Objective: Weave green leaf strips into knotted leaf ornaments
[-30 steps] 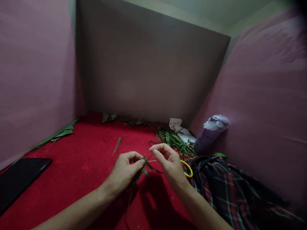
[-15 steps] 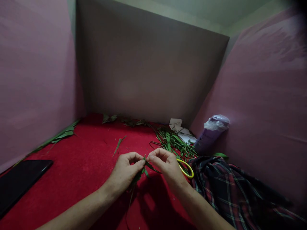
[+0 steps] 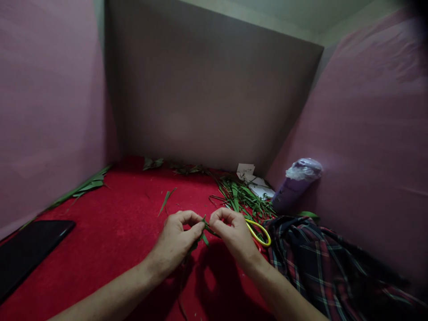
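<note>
My left hand (image 3: 179, 235) pinches a green leaf strip (image 3: 205, 239) between thumb and forefinger. A small pointed tip of the leaf sticks up above the thumb, and part of it hangs below the palm. Close by on the right, my right hand (image 3: 233, 234) is closed in a pinch, its fingertips just short of the left ones. A narrow piece of the leaf runs beneath those fingertips. What the right fingers hold is too small to make out. Beside the right wrist lies a yellow loop handle (image 3: 268, 240), partly hidden by the hand.
Red cloth (image 3: 127, 223) covers the surface. Cut leaves and stems (image 3: 245, 200) are heaped at back right near white papers (image 3: 261, 188). A purple container (image 3: 290, 191) with plastic wrap leans by the pink wall. Plaid fabric (image 3: 317, 263) lies right, a black tablet-like slab (image 3: 30, 249) left.
My right fingertips have shifted slightly and curled in more. The leaf in my left hand has turned a little, with less of it showing below. The view has tilted slightly.
</note>
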`<state>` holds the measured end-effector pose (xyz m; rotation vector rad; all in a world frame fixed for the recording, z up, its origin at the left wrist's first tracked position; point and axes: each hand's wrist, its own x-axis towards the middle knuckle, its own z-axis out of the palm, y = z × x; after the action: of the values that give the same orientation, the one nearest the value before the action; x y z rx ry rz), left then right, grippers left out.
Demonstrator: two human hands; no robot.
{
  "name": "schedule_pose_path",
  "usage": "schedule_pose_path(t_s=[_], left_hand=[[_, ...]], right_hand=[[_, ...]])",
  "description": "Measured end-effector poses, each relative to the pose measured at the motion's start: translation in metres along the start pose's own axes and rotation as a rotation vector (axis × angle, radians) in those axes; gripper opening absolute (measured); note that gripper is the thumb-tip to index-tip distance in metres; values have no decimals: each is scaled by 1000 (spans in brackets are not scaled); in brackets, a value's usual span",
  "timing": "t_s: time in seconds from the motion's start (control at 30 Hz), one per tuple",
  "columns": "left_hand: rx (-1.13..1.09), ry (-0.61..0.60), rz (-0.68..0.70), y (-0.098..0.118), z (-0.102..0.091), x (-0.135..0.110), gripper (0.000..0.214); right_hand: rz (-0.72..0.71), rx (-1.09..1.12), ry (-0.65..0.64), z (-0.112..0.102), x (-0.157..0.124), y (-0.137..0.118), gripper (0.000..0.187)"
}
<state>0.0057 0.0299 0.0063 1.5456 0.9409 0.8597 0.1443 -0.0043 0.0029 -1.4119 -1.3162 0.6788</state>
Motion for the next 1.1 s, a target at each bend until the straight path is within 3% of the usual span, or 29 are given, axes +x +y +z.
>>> schedule_pose_path(t_s=[1.1], left_hand=[[44,-1,23,-3,0,2,17]], right_hand=[[15,-70,-2,0,1,1,11]])
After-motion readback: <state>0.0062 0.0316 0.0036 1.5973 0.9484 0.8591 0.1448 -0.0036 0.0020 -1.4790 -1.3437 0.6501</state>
